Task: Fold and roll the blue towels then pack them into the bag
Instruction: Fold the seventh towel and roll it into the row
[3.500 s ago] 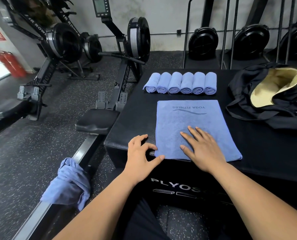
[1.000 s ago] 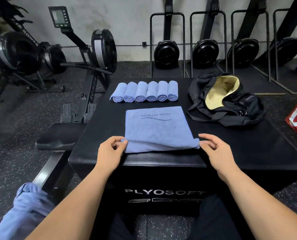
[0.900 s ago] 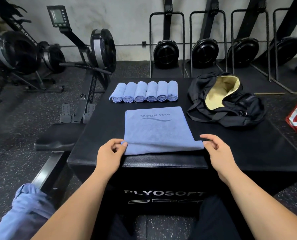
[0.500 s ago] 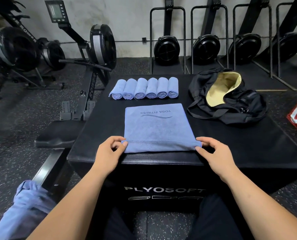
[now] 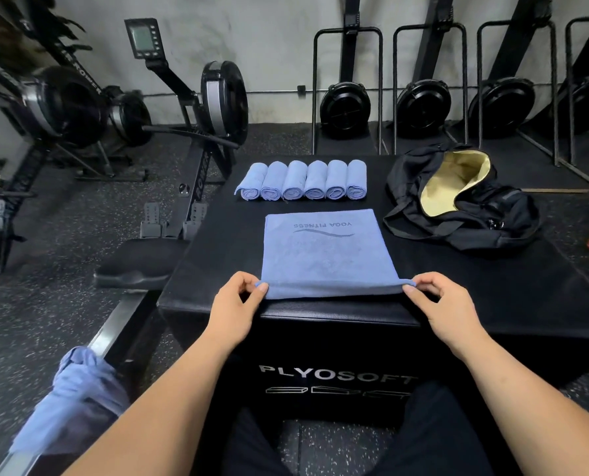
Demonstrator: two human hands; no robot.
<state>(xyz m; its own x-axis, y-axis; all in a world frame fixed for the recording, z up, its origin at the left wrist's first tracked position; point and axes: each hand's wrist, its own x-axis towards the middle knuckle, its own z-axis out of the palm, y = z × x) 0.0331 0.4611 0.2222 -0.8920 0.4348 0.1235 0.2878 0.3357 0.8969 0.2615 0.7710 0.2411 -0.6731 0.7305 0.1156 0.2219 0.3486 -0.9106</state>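
Left grip (image 5: 235,305), right grip (image 5: 441,304), towel (image 5: 324,255) — box (image 5: 499,269)

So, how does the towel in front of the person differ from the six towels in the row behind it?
The front towel lies spread flat on the black box; the six towels are rolled tight, side by side. The left hand and right hand pinch the front towel's near corners; nobody touches the six towels. The front towel shows printed lettering; the six towels show none. All are blue.
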